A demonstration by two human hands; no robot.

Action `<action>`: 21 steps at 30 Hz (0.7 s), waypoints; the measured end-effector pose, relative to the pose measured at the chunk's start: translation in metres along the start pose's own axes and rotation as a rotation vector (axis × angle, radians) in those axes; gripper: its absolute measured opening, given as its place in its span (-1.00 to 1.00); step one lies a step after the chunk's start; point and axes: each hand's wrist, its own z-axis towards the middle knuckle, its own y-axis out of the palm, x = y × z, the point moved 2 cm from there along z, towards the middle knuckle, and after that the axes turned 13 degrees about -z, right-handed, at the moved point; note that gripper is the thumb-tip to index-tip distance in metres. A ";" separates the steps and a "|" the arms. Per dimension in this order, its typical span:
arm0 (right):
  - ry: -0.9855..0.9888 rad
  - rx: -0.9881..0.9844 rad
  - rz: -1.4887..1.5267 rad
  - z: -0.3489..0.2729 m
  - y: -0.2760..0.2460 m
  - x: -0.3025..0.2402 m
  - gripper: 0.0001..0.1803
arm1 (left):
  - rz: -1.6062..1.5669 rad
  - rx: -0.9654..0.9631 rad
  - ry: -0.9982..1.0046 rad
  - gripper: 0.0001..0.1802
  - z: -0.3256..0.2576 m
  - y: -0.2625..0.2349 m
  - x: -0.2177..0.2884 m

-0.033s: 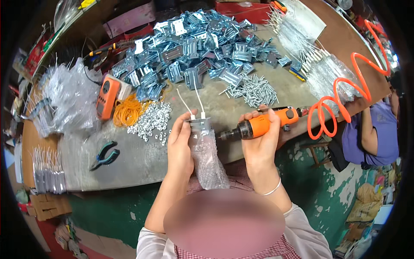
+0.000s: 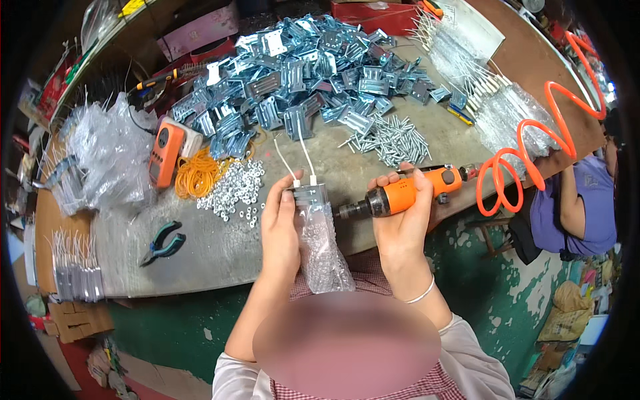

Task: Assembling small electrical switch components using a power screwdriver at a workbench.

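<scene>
My left hand [image 2: 281, 230] is closed round the upper end of a bubble-wrapped part [image 2: 323, 257], with the thumb against its metal bracket [image 2: 311, 195]. Two white wires [image 2: 306, 157] rise from that bracket end. In my right hand [image 2: 403, 233] is an orange-and-black power screwdriver [image 2: 417, 193], lying nearly level. Its tip points left at the bracket's right side; whether they touch I cannot tell. Just beyond my hands lie a heap of small nuts [image 2: 235, 187] and a pile of screws [image 2: 393, 140].
Blue-silver metal brackets [image 2: 293, 77] are heaped at the back. Pliers [image 2: 163, 243], orange rubber bands [image 2: 200, 170] and bubble-wrapped parts [image 2: 110, 150] lie left. A coiled orange hose [image 2: 500, 180] hangs at right, near more wrapped parts [image 2: 513, 120]. Another person [image 2: 580, 207] sits at far right.
The bracket end in my left hand has tipped slightly, so more of its face shows. My right hand and the screwdriver are nearly unmoved.
</scene>
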 end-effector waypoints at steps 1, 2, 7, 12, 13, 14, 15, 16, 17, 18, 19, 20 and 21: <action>0.002 0.008 0.008 0.001 0.002 0.000 -0.72 | 0.010 0.000 -0.006 -0.67 0.001 0.000 -0.001; -0.008 0.000 -0.022 0.001 0.004 -0.001 -0.72 | 0.156 -0.012 0.058 -0.66 0.001 0.000 -0.001; -0.028 -0.013 -0.065 0.003 0.010 -0.003 -0.71 | 0.003 -0.049 -0.029 -0.63 0.005 -0.001 0.003; -0.039 -0.073 -0.011 0.008 0.013 -0.008 -0.70 | 0.036 -0.139 0.036 -0.67 0.003 0.012 0.032; -0.034 -0.078 -0.017 0.008 0.012 -0.011 -0.70 | 0.032 -0.133 0.040 -0.67 0.003 0.018 0.041; -0.051 -0.106 0.008 0.009 0.011 -0.016 -0.71 | 0.242 -0.316 0.144 -0.68 0.004 0.027 0.052; -0.068 -0.135 0.029 0.009 0.010 -0.022 -0.71 | 0.452 -0.496 0.249 -0.68 0.004 0.037 0.062; -0.061 -0.098 0.088 0.009 0.008 -0.027 -0.71 | 0.563 -0.697 0.317 -0.68 0.006 0.051 0.073; -0.135 -0.037 0.063 0.006 0.011 -0.033 -0.70 | 0.673 -0.898 0.384 -0.68 0.008 0.065 0.083; -0.180 0.012 0.015 0.003 0.013 -0.040 -0.69 | 0.663 -0.996 0.387 -0.67 0.011 0.076 0.085; -0.223 0.057 -0.033 0.001 0.015 -0.045 -0.68 | 0.655 -1.090 0.394 -0.66 0.011 0.087 0.086; -0.256 0.034 -0.041 -0.001 0.014 -0.050 -0.68 | 0.713 -1.137 0.330 -0.63 0.014 0.091 0.088; -0.253 0.022 -0.049 0.000 0.010 -0.052 -0.68 | 0.709 -1.126 0.340 -0.63 0.018 0.089 0.087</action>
